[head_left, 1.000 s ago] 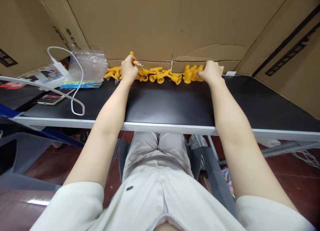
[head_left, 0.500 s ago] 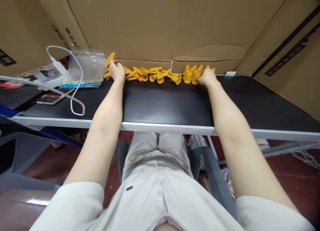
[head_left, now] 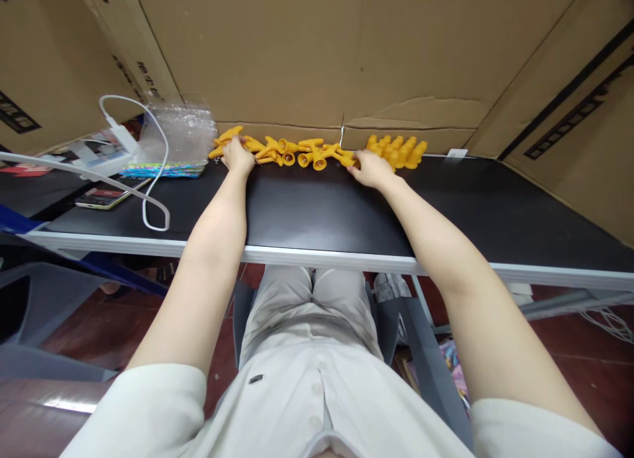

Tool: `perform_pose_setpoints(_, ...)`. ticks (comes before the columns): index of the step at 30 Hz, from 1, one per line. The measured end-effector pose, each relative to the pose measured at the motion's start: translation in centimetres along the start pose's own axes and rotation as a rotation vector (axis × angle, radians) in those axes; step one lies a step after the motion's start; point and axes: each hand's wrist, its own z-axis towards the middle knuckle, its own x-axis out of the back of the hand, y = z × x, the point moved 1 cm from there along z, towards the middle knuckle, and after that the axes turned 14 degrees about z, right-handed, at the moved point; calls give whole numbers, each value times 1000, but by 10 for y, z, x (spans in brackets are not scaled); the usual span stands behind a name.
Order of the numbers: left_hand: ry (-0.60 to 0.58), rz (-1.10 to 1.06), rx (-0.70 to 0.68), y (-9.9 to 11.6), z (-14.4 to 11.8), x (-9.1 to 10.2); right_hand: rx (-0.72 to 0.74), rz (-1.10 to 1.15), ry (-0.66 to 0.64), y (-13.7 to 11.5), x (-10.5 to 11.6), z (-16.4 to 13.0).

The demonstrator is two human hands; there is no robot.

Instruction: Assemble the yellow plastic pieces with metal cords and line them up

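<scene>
Yellow pieces (head_left: 297,152) under fingertips, unclear

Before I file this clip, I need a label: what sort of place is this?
Probably a makeshift piecework bench: a black table walled by cardboard boxes, with a row of small yellow plastic parts along its far edge.

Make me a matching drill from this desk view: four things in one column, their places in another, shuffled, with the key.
Things:
1. left hand
2. right hand
3. phone
4. plastic bag

Places:
A. flat on the desk's left, beside the white cable
B. on the left end of the yellow parts
C. left of the yellow parts, against the cardboard wall
D. between the middle parts and the upright cluster

Pairs: 1-B, 2-D, 3-A, 4-C
</scene>
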Motion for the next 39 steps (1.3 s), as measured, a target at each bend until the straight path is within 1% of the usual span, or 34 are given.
perform_pose_setpoints(2, 5, -6, -13, -1, -3, 1, -36, -36, -38, -11, -5, -5)
perform_pose_setpoints(5, 8, 32, -21, 1, -5, 2, -61, -62, -21, -20, -7, -9)
perform_pose_setpoints(11, -84, 2, -120, 0, -1, -8, -100, -37, 9, -18, -8, -6)
perform_pose_setpoints(14, -117, 71, -144, 1, -2, -8, -73, -57, 50, -16, -8, -3)
perform_pose_setpoints(17, -98, 128, -181, 11, -10, 3, -11, -95, 112, -14, -5, -2)
perform_pose_setpoints(21, -93, 93, -352, 33, -24, 20, 43, -132, 192, -13, 2, -3)
perform_pose_setpoints(24, -82, 61, -537, 49, -31, 25, 91, -120, 261, -14, 7, -4)
perform_pose_setpoints(27, -74, -2, -750, 62, -37, 20, 153, -86, 312, -17, 12, -7)
perform_pose_setpoints(29, -78, -27, -880, 69, -41, 14, 192, -75, 316, -21, 16, -9)
perform_pose_setpoints(31, -86, -19, -960, 76, -47, 8, 235, -71, 307, -25, 18, -12)
perform_pose_setpoints(33, -83, 10, -977, 81, -51, 4, 286, -67, 301, -29, 20, -14)
perform_pose_setpoints(36, -39, 45, -923, 83, -54, 1, 361, -60, 279, -31, 21, -15)
perform_pose_setpoints(39, 3, 57, -879, 82, -53, 2, 392, -57, 259, -30, 19, -12)
